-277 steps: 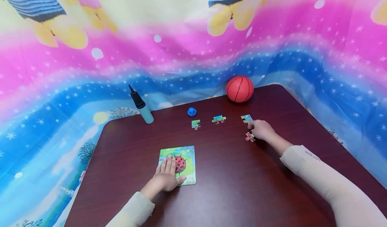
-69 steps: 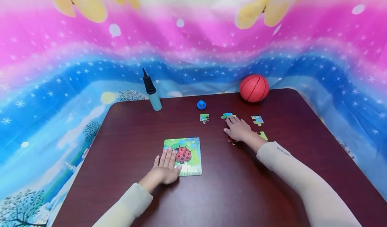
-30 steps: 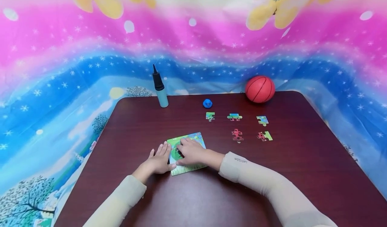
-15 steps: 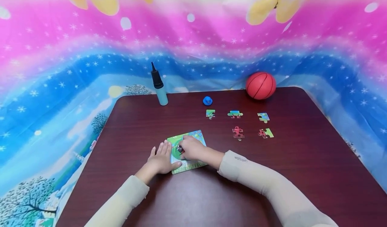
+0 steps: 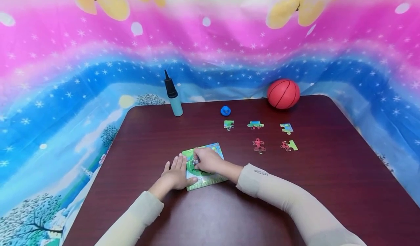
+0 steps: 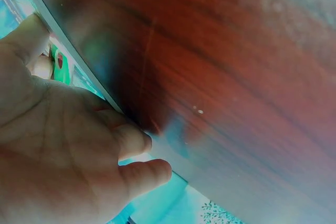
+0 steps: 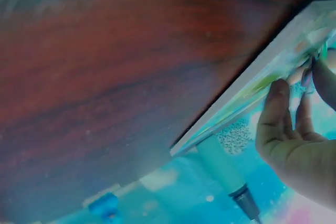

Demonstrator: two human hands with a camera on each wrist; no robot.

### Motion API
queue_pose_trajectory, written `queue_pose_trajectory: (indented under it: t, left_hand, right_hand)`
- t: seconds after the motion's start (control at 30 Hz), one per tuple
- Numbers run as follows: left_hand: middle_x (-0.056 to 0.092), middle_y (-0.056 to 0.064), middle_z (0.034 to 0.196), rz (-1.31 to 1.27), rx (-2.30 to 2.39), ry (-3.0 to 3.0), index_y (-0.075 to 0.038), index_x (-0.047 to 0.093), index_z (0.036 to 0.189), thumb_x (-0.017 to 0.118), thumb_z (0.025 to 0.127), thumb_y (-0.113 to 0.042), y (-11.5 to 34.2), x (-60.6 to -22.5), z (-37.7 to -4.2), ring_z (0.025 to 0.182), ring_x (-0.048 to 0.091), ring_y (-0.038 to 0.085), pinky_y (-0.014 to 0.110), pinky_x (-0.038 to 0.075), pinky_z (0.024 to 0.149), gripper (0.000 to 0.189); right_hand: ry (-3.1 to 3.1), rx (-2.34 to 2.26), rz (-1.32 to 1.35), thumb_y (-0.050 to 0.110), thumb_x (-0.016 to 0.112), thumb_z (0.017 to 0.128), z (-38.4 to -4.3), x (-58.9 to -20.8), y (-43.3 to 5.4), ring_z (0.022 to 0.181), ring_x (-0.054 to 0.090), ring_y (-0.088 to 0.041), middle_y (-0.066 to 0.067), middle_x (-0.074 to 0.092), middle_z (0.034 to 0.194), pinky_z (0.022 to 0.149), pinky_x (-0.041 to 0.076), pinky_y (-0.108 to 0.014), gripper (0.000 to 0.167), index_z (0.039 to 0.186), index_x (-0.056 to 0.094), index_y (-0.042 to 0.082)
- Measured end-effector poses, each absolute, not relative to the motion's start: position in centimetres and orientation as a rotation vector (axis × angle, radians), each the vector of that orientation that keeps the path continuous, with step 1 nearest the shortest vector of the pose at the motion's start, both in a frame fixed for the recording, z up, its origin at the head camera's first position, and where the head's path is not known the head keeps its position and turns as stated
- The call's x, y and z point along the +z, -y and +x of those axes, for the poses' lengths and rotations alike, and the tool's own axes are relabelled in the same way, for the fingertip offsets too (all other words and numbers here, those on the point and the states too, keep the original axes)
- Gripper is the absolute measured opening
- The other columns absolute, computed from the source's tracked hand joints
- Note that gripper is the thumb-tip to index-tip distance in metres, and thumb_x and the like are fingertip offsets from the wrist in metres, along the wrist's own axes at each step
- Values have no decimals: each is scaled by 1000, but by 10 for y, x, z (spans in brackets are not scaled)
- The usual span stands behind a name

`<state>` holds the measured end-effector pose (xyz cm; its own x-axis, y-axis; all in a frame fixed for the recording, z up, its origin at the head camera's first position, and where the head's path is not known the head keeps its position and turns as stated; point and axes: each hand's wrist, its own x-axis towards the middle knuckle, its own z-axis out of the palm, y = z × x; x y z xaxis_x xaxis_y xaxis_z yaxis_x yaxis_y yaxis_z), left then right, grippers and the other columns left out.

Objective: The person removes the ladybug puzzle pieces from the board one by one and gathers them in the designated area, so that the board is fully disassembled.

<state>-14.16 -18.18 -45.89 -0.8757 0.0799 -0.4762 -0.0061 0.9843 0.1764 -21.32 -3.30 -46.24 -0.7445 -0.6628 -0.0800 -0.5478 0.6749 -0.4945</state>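
A square jigsaw puzzle board point(image 5: 207, 181) with green and blue print lies slightly turned at the middle of the table. My left hand point(image 5: 176, 174) rests on its left edge, fingers extended and thumb on the lower border. Over the board, my right hand point(image 5: 210, 160) pinches a small puzzle piece point(image 5: 196, 161) with part of a dark ladybug print; the fingers hide much of it. In the right wrist view, the right thumb and fingertips point(image 7: 280, 88) meet just above the board's surface. The left wrist view shows the left palm point(image 6: 58, 140) beside the board's edge.
Several loose puzzle pieces lie beyond the board to the right, among them a red piece point(image 5: 259, 145) and a green-and-red piece point(image 5: 289, 145). Along the back stand a hand pump point(image 5: 175, 102), a blue toy duck point(image 5: 225, 110) and a red ball point(image 5: 283, 94).
My right hand has come from the loose pieces to the board and now pinches a piece there. The red ladybug piece has gone from the board to the table. The board has turned slightly.
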Motion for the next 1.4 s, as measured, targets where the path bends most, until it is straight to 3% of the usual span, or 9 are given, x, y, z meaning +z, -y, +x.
queue_pose_trajectory:
  t: [0.27, 0.43, 0.53, 0.77, 1.1, 1.4]
  left_hand:
    - [-6, 16, 157, 41, 229, -2608, 0, 3, 150, 45, 90, -62, 183, -457, -142, 144, -5, 30, 53, -2, 113, 97]
    - [-10, 16, 156, 18, 245, -2595, 0, 1, 150, 24, 95, -63, 183, -456, -145, 144, -8, 29, 53, -6, 112, 87]
    - [-9, 15, 157, -36, 227, -2612, 0, 2, 150, 16, 93, -68, 177, -456, -144, 144, -6, 30, 54, -6, 112, 90]
    - [-6, 12, 158, -105, 27, -2666, -5, 2, 151, 25, 88, -73, 164, -459, -139, 145, -3, 29, 51, 0, 113, 96]
    - [-20, 5, 155, -164, 63, -2600, -11, -11, 150, 20, 82, -81, 171, -474, -147, 143, -16, 23, 48, -10, 112, 102]
    - [-24, 5, 154, -159, 129, -2586, -11, -13, 150, 19, 80, -83, 169, -483, -149, 141, -21, 24, 48, -12, 112, 105]
  right_hand:
    - [-2511, -865, -862, 16, 77, 79, -220, -459, 33, 60, 54, -7, 7, 58, 66, 55, 45, -22, 17, 75, 60, 16]
    - [-2562, -819, -872, 18, 76, 80, -220, -459, 34, 59, 54, -6, 7, 58, 64, 55, 45, -22, 17, 75, 60, 17]
    - [-2593, -788, -873, 19, 76, 79, -220, -458, 35, 59, 53, -6, 8, 57, 64, 56, 44, -22, 18, 74, 59, 18]
    - [-2613, -741, -881, 21, 77, 79, -218, -457, 37, 60, 53, -6, 9, 57, 62, 57, 44, -22, 20, 71, 59, 19]
    - [-2532, -835, -926, 18, 77, 78, -213, -456, 33, 59, 54, -4, 11, 58, 63, 56, 44, -21, 18, 72, 60, 20]
    - [-2616, -859, -904, 15, 73, 82, -209, -458, 30, 55, 51, -4, 9, 55, 60, 53, 43, -21, 18, 73, 58, 18]
